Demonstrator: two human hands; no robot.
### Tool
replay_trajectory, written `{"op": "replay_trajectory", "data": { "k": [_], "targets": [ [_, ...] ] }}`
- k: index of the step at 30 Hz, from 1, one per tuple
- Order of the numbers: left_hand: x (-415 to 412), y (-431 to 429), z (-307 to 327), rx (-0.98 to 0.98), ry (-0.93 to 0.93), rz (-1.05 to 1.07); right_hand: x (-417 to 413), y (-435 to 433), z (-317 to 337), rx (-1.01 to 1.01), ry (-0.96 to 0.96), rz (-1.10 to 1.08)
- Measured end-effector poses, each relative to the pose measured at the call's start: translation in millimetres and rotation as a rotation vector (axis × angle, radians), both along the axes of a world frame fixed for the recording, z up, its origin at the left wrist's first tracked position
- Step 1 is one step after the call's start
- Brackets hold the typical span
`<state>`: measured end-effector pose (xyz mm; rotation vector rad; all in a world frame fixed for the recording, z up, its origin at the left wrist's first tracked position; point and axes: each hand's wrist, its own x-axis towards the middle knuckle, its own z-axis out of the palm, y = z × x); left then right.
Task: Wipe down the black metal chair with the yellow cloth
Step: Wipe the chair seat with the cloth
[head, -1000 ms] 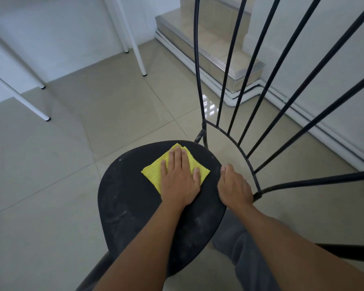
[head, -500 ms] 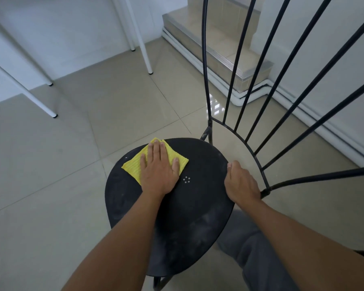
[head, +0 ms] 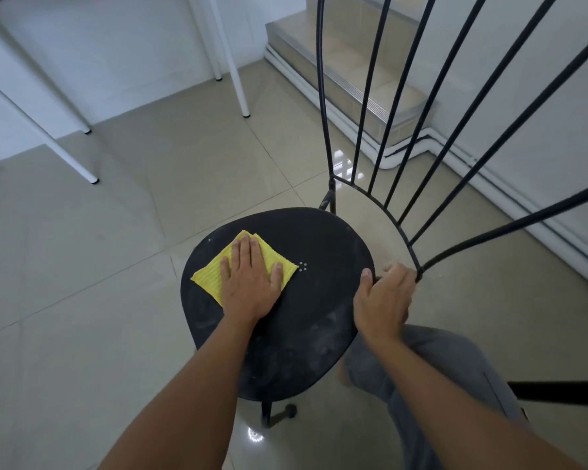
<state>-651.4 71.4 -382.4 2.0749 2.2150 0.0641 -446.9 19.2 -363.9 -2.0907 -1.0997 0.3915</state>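
We're pressing the yellow cloth [head: 208, 278] flat on the seat of the black metal chair [head: 319, 249], on its far-left part, w/ the left grip [head: 250, 283]: fingers straight, palm down, covering the cloth's middle. The right grip [head: 382, 300] is curling round the seat's right rim, thumb on top, near where the back rods are joining. The chair's standing on beige floor tiles [head: 82, 300], w/ white table legs [head: 241, 103] beyond.

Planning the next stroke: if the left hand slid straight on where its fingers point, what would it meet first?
Bare chair seat, then its far edge; nothing seems to stand in that line. The left hand lies flat on the yellow cloth; the backrest bars stand off to the right.
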Motion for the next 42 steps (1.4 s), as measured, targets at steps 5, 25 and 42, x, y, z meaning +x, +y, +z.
{"op": "replay_trajectory", "data": {
  "k": [5,25,42],
  "targets": [
    [-11.1,-26.6,2.8,0.014,-0.128,-0.058,-15.2,-23.4,1.0,-0.223,0.738,-0.189],
    [75.3,2.1,-1.7,-0.038,0.017,-0.192,3.8,-33.3,-18.1,-0.148,1.576,-0.275],
    [49.0,-75.4,-0.4,-0.025,0.073,-0.192,-3.9,-39.7,-20.8,-0.093,1.690,-0.301]
  ]
}}
